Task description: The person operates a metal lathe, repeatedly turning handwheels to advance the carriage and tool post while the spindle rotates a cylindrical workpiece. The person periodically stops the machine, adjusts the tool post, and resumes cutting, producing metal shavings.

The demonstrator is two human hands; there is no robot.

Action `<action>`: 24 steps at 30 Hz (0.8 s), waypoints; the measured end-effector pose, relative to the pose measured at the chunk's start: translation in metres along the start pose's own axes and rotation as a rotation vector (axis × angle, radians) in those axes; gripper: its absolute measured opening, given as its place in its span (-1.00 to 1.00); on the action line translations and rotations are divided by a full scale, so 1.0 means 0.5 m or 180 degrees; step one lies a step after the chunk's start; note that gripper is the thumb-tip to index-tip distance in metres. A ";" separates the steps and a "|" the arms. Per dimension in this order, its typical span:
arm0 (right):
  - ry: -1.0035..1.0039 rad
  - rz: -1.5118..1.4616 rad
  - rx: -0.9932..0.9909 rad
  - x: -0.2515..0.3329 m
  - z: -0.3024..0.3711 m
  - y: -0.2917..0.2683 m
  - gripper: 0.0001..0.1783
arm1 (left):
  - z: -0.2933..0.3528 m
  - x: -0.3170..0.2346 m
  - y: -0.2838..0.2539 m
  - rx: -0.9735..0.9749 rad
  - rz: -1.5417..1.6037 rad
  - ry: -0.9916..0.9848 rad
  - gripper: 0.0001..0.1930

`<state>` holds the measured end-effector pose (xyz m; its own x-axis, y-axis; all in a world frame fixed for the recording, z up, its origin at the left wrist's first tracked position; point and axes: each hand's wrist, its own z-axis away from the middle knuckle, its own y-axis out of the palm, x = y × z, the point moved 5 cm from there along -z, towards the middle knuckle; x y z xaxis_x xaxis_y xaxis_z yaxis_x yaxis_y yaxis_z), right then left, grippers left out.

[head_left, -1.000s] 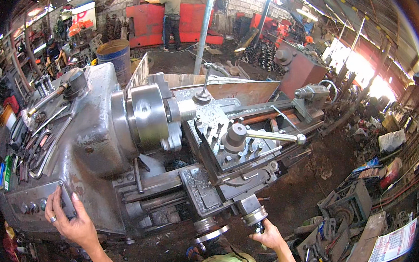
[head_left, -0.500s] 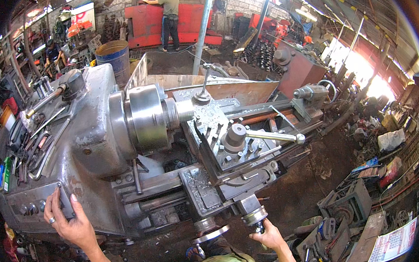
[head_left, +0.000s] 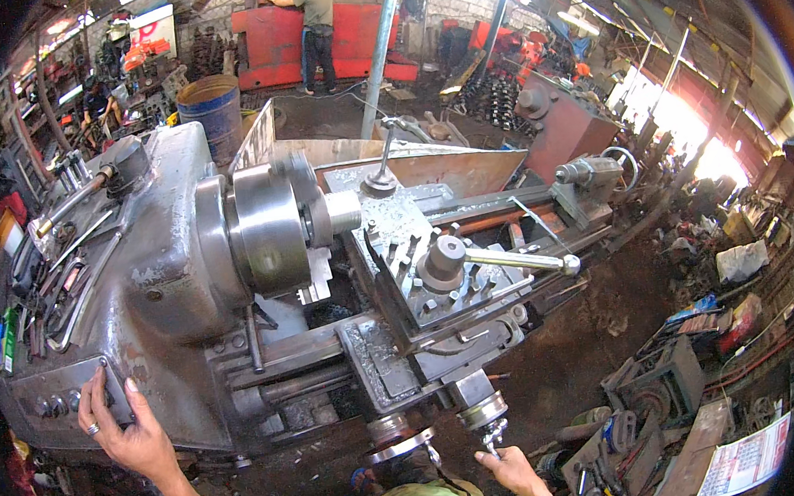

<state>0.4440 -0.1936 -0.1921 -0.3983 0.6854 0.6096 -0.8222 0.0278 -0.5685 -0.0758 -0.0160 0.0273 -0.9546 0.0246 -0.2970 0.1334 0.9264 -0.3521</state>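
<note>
My left hand (head_left: 131, 427) lies with fingers apart against the control panel (head_left: 40, 393) on the front of a grey metal lathe, its fingertips by the panel's right end. A ring is on one finger. My right hand (head_left: 513, 472) is closed at the crank handle (head_left: 493, 434) of the small handwheel (head_left: 483, 411) below the tool carriage; its fingers are partly hidden. Left of it is a larger handwheel (head_left: 403, 446). The shiny chuck (head_left: 269, 225) holds a threaded cylindrical workpiece (head_left: 344, 211). Beside that stands the square tool post (head_left: 445, 263) with its long lever (head_left: 519, 258).
Hex keys and wrenches (head_left: 78, 282) lie on the headstock. A tailstock (head_left: 587, 177) sits at the bed's far end. Behind stands a blue drum (head_left: 211, 118); another person (head_left: 316, 30) works at a red machine. Metal parts and a printed sheet (head_left: 743, 459) are at right.
The chuck has turned, and a stepped jaw now shows at its lower side. My right hand and the crank handle have shifted; more of the crank shows above my thumb. My left hand stays on the panel.
</note>
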 end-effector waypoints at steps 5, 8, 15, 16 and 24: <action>-0.0568 0.0947 -0.0656 -0.067 -0.095 0.075 -0.56 | -0.001 0.006 0.002 0.0029 0.0062 -0.0084 -0.66; -0.0199 0.1578 -0.0863 -0.060 -0.136 -0.017 -0.65 | -0.002 0.006 -0.003 -0.0026 -0.0015 0.0014 -0.66; -0.0189 0.1514 -0.0202 0.018 -0.005 -0.036 -0.47 | -0.002 0.014 0.002 0.0028 0.0045 0.0041 -0.65; -0.0230 0.1488 0.0050 0.015 -0.010 0.008 -0.46 | -0.003 0.015 0.002 0.0007 0.0030 0.0066 -0.65; 0.0339 0.1818 0.0098 -0.081 -0.154 0.002 -0.45 | -0.005 0.016 0.004 -0.0001 0.0284 0.0116 -0.65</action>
<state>0.4905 -0.1652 -0.2602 -0.7404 0.6550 0.1510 -0.5010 -0.3880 -0.7736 -0.0837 -0.0131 0.0265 -0.9479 0.1207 -0.2947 0.2183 0.9200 -0.3256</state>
